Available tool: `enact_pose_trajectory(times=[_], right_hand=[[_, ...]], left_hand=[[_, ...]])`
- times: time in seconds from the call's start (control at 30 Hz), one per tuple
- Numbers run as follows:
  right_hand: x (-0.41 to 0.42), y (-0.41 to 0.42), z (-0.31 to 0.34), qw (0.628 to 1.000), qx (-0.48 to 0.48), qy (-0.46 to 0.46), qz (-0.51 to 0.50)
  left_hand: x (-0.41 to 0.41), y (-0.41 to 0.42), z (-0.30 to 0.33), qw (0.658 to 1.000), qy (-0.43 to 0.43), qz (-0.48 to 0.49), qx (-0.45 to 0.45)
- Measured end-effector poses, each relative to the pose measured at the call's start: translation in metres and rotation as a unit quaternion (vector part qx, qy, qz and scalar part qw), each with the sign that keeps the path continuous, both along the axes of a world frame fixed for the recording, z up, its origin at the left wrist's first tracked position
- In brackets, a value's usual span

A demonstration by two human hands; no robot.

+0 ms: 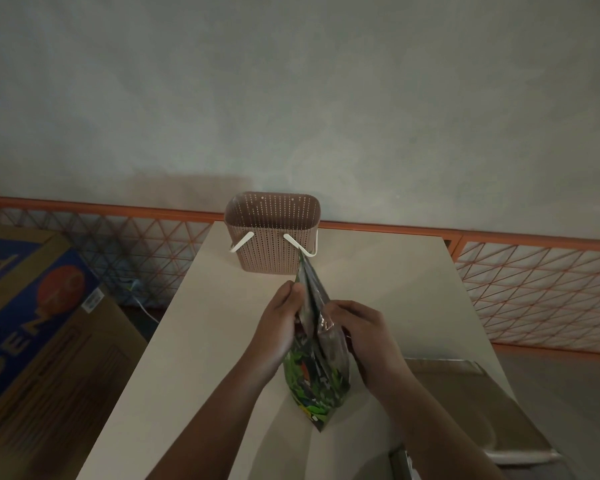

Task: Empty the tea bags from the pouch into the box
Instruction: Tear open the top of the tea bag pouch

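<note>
Head view looks down on a pale beige rectangular tabletop (194, 341), whose left edge runs diagonally from the lower left up toward the far wall, while its right edge falls away to a grey metallic surface (471, 393) at the lower right. Bare table lies open on both sides of the forearms and between the hands and the far end. Standing upright near the front of the table is a glossy foil pouch printed in green, black and red (314, 382), its base on the tabletop and its silvery top pulled up into a narrow peak. The left hand (278, 323) curls closed on the pouch's upper left edge, fingers pinching the foil. The right hand (364, 330) grips the upper right edge likewise, fingers bent tight around the crinkled top. Whether the pouch mouth is open cannot be told. Further back, at the table's far edge, stands a brown perforated plastic box with white handles (272, 233), well apart from the hands. A printed cardboard carton (32, 323) sits off the table's left side.
</note>
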State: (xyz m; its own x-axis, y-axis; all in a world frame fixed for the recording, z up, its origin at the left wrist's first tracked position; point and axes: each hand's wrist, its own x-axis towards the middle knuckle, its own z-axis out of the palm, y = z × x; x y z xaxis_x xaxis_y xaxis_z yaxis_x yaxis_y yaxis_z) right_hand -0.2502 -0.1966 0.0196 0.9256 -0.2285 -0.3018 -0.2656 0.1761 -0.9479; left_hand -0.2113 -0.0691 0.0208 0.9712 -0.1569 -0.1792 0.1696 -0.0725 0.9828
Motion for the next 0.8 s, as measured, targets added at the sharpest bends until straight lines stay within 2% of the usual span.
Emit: enact_pose_trajectory(times=[0.1,0.23,0.33,0.47,0.7,0.8], right_hand=[[0.000,-0.001,-0.001,1.000,0.016,0.006,-0.007],[0.002,-0.005,-0.002,0.983,-0.172,-0.055,-0.038],[0.006,-0.019,-0.001,0.967,-0.235,-0.073,-0.069],[0.006,-0.036,0.006,0.954,-0.262,-0.109,-0.092],[0.011,-0.020,0.010,0.955,-0.279,-0.098,-0.018],[0.013,-0.021,0.012,0.954,-0.284,-0.090,0.014]], left_hand=[[-0.002,-0.001,-0.001,1.000,0.003,0.018,0.000],[0.006,0.003,-0.001,0.988,-0.068,0.021,0.135],[0.013,0.016,0.005,0.972,-0.117,0.052,0.197],[0.019,0.032,0.011,0.962,-0.137,0.089,0.218],[0.008,0.011,0.030,0.967,-0.074,-0.030,0.241],[0.009,0.012,0.033,0.962,-0.079,-0.023,0.261]])
